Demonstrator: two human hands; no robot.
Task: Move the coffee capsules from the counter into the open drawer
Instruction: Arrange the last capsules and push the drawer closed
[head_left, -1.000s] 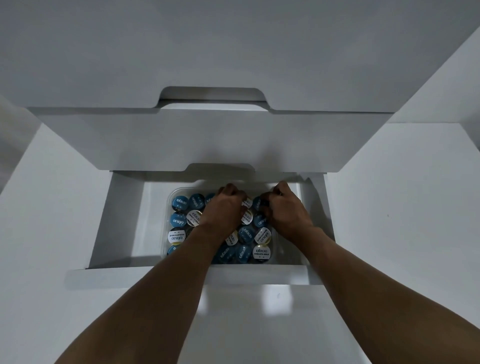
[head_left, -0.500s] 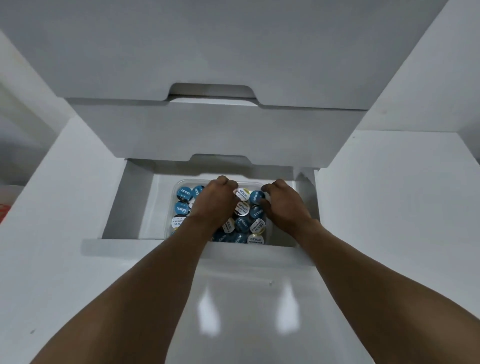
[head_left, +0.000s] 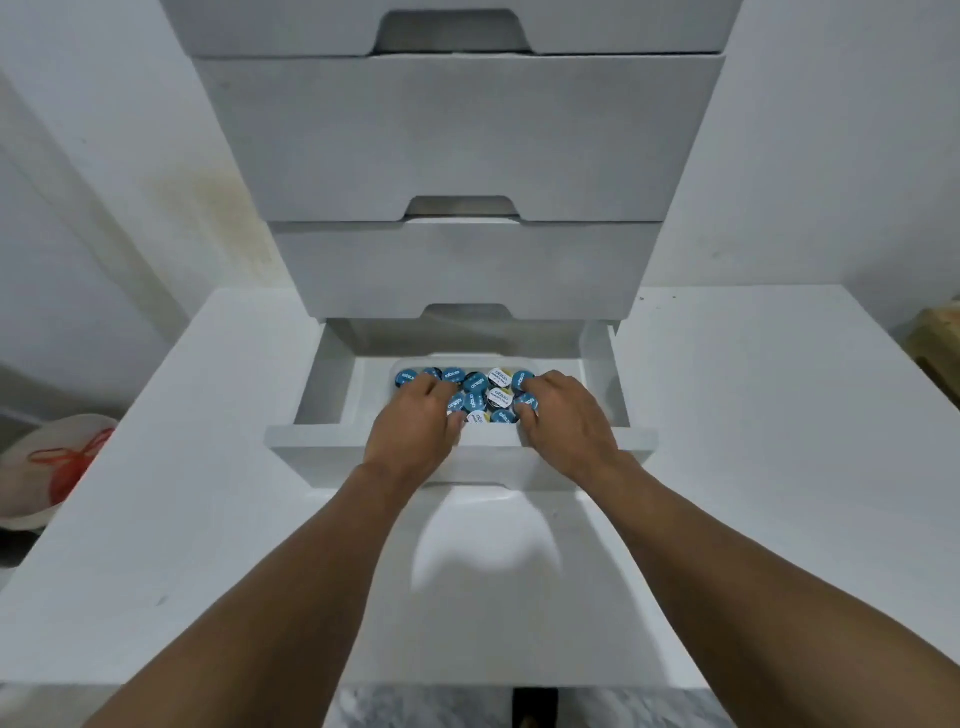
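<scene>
Several coffee capsules (head_left: 480, 392) with blue and white foil lids fill a clear plastic tub (head_left: 415, 361) inside the open white drawer (head_left: 322, 384). My left hand (head_left: 415, 421) lies over the tub's left half, its fingers bent down onto the lids. At the tub's right end, my right hand (head_left: 563, 421) touches the capsules with its fingertips. I see nothing gripped in either hand. Both wrists cross the drawer's front panel, and the hands hide the nearer capsules.
Shut white drawers (head_left: 457, 140) are stacked above the open one. The white counter (head_left: 182, 519) spreads to both sides and toward me. A pale round object with a red ribbon (head_left: 52, 467) sits low at the left, and something wooden (head_left: 935, 338) is at the right edge.
The view has pulled back and up, showing more of the drawer stack and counter. Both hands have drawn back toward the drawer's front while staying on the capsules.
</scene>
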